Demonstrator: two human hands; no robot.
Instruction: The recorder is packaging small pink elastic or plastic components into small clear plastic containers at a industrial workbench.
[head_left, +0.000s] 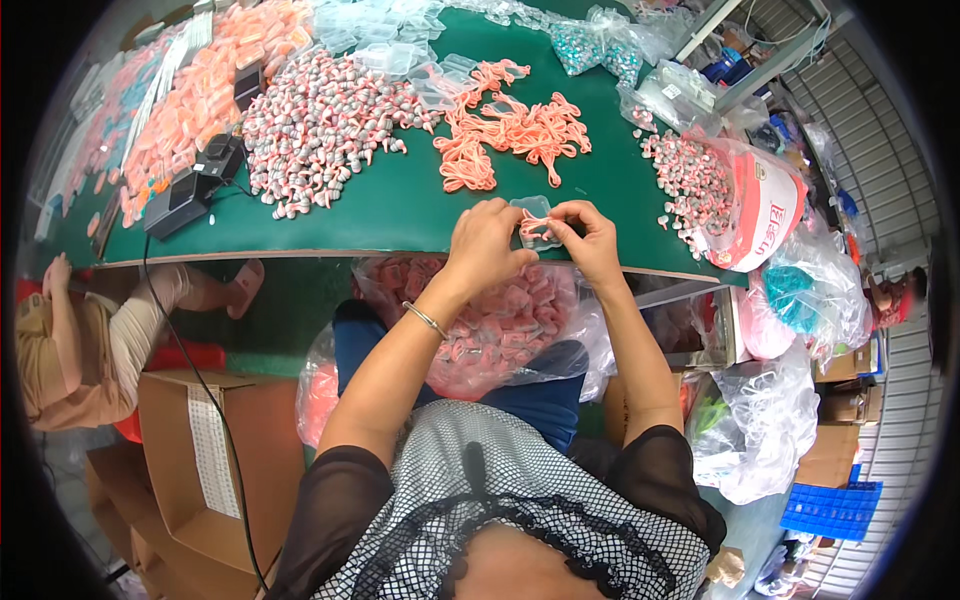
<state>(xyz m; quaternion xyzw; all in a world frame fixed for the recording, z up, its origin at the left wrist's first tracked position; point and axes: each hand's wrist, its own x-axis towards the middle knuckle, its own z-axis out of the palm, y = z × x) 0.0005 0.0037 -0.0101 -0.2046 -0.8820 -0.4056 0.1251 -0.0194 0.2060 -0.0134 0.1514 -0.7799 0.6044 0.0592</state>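
At the front edge of the green table, a small clear plastic case (pixel 534 207) is between my hands, its lid raised. A looped pink cord (pixel 538 226) lies in it; whatever else is inside is too small to make out. My left hand (pixel 487 242) grips the case from its left side. On the other side, my right hand (pixel 592 243) pinches thumb and forefinger at the cord inside the case. Just beyond my hands is a heap of pink cords (pixel 520 132). Grey-and-pink earplugs (pixel 318 125) form a large pile to its left.
More earplugs (pixel 688 185) spill from a pink-and-white bag (pixel 765 205) at right. Black devices (pixel 182 202) with a cable stand at left. A plastic bag of pink cases (pixel 500 335) rests on my lap. Cardboard boxes (pixel 225 470) and a seated person (pixel 80 350) are left.
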